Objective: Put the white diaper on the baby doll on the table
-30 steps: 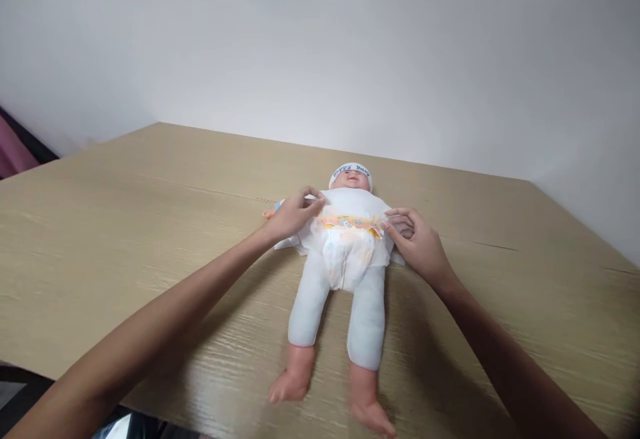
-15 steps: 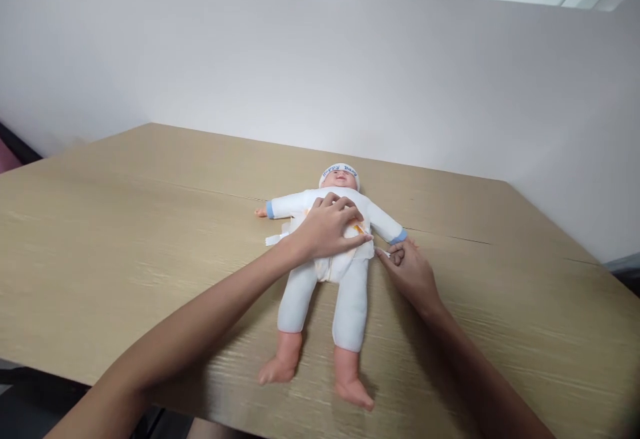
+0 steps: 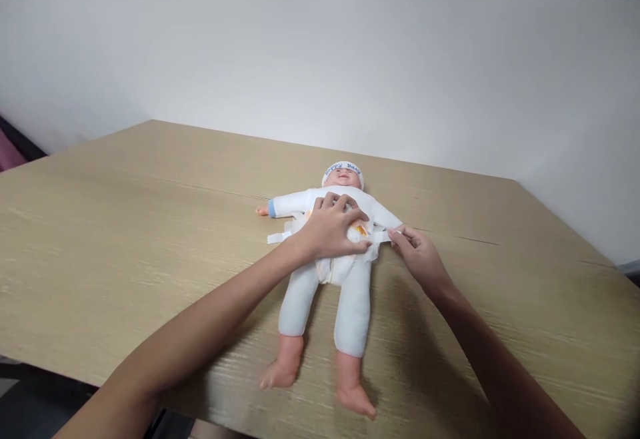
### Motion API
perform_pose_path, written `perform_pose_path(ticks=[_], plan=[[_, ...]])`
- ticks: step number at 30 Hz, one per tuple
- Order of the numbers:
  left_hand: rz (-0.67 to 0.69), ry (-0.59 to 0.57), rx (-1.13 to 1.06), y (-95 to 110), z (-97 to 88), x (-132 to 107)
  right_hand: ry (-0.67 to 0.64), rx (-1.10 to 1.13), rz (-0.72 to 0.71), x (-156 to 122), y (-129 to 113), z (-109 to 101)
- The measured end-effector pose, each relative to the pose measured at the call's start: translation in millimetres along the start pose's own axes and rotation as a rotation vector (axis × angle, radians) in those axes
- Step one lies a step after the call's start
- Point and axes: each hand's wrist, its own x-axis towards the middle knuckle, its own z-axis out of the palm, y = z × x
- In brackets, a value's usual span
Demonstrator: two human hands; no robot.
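Observation:
A baby doll in a white suit and a white cap lies on its back on the wooden table, head towards the wall. A white diaper with an orange printed band is wrapped round its hips. My left hand lies flat on the front of the diaper over the doll's belly, fingers spread and pressing down. My right hand is at the doll's right side, its fingers pinched on the diaper's white side tab. Another tab sticks out on the left.
A plain white partition wall stands behind the table. The table's near edge runs along the bottom of the view, close to the doll's bare feet. A seam crosses the tabletop behind the doll.
My left hand moved from the diaper's left edge onto the doll's belly and stays pressed there. My right hand has taken the right side tab and drawn it up against the doll's side.

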Motion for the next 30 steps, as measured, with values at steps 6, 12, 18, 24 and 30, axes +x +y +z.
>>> perform_pose_path(ticks=[6,12,18,24,30], plan=[[0.003,0.001,-0.024,-2.6,2.7,1.8,-0.107,-0.052,-0.065,16.9,-19.3,41.2],[0.025,0.018,-0.051,-7.2,8.6,2.1,0.049,-0.232,-0.372,-19.2,-11.9,44.9],[-0.013,0.011,-0.163,-13.9,5.7,-2.6,-0.06,-0.409,-0.61,-33.9,3.2,43.3],[0.051,0.144,-0.434,-43.8,-8.1,-42.5,-0.039,-0.496,-0.683,-25.5,-0.6,38.0],[-0.051,0.228,-0.323,-83.7,-5.0,-89.8,0.108,-0.589,-0.649,-19.2,-39.5,51.7]])
